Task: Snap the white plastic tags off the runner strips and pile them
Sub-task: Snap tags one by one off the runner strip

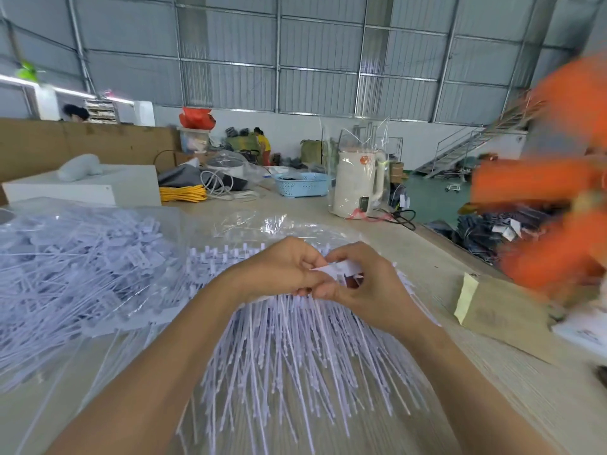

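- White tag up off the table, pinched between both hands, above the fan of tags still on strips.
- Left hand curled, thumb and fingers squeezing the left end of the tag.
- Right hand curled too, gripping the right end and the bit underneath.
- Hard to tell if the tag sits free yet or hangs on its strip.
- Could bend or tear the flat part with too hard a twist, instead of a clean snap at the thin neck.
- Could slip out of the fingers, being small and smooth, and get lost in the fan below.
- Could drag more strips along, since the long tails lie crossed and tangled under the wrists.
- Big pile of loose tags on the left, on clear plastic; a careless toss might fall short and mix with the unsnapped ones.
- Blurry orange sleeve moving at the right edge; a bump from there might knock the hands.
- White kettle and blue basket far back, well apart, no bother.
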